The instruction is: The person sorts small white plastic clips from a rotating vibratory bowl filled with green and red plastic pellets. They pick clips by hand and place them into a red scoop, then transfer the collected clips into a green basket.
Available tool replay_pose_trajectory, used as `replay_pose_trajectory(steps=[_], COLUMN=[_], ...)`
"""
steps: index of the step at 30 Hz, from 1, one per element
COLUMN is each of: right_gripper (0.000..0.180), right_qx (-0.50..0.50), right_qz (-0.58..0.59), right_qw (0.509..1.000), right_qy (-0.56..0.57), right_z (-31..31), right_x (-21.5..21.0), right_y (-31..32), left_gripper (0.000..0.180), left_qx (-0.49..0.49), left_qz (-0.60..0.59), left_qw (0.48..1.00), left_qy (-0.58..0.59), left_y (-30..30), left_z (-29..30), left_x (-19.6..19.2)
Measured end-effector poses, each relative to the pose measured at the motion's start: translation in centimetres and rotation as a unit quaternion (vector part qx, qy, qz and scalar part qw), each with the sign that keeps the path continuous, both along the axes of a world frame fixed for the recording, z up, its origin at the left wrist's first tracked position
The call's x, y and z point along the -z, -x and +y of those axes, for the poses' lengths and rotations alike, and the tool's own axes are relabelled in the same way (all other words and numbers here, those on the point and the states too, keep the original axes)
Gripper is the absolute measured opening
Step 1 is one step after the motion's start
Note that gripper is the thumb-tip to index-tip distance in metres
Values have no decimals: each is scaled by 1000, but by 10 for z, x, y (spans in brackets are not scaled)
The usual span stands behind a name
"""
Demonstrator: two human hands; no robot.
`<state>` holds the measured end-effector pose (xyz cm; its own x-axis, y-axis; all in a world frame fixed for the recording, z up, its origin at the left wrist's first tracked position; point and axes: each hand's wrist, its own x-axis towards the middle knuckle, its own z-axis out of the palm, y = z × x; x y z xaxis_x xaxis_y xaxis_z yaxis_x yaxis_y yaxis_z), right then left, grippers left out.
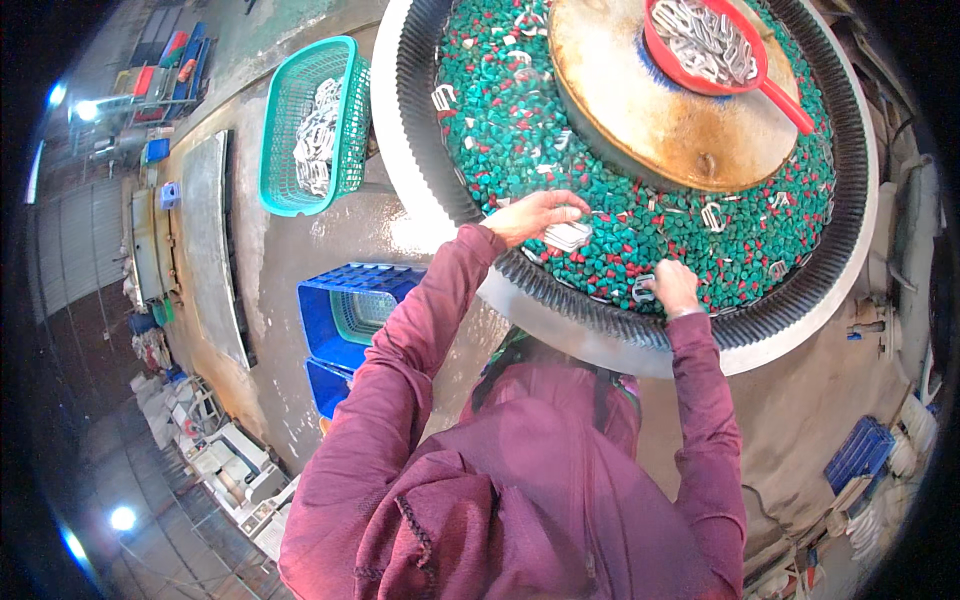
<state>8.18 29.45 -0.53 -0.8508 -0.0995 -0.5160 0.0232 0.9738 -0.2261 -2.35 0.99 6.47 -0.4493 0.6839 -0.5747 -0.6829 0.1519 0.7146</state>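
A flat silver buckle (568,236) is held in the grip of the left hand (535,214), whose fingers are curled round its near edge, just above the pellets at the near side of the tub. A second buckle (643,289) is pinched under the closed fingertips of the right hand (674,286), low in the tub beside the ribbed black wall (600,300). Both hands are seen close together over the same near stretch of the tub, with maroon sleeves (400,360) reaching up to them from the lower edge. The round tub (420,190), white on its outer rim, is filled with green pellets (520,130) mixed with a few red ones, and more silver buckles (712,216) are scattered among them. At the tub's middle a rusty domed hub (650,120) is seen, and on it a red scoop (700,45) heaped with buckles is set, its handle pointing to the right. To the left of the tub a teal basket (300,120) holding buckles is seen tilted over the wet concrete floor (300,250). Below it, near the left sleeve, blue crates (345,310) are stacked, with a teal basket inside the upper one. Another blue crate (858,452) lies at the lower right.
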Motion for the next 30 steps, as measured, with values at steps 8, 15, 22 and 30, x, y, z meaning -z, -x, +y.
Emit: replay_pose_trajectory(steps=[8, 15, 22, 30], right_gripper=[8, 42, 21, 19], right_qx=[415, 152, 26, 315], right_qz=[-42, 166, 137, 190], right_qw=[772, 962, 990, 856], right_qy=[480, 158, -16, 362], right_z=[20, 6, -30, -18], right_x=[-16, 37, 55, -4], right_y=[-9, 14, 33, -1], left_gripper=[46, 54, 51, 45], left_qx=[-50, -91, -213, -155], left_qz=[-2, -77, -320, -308], left_qw=[994, 982, 882, 896], left_qy=[-99, -149, -272, -280], left_y=[-6, -13, -17, -22], left_z=[16, 24, 37, 50], left_x=[18, 3, 14, 0])
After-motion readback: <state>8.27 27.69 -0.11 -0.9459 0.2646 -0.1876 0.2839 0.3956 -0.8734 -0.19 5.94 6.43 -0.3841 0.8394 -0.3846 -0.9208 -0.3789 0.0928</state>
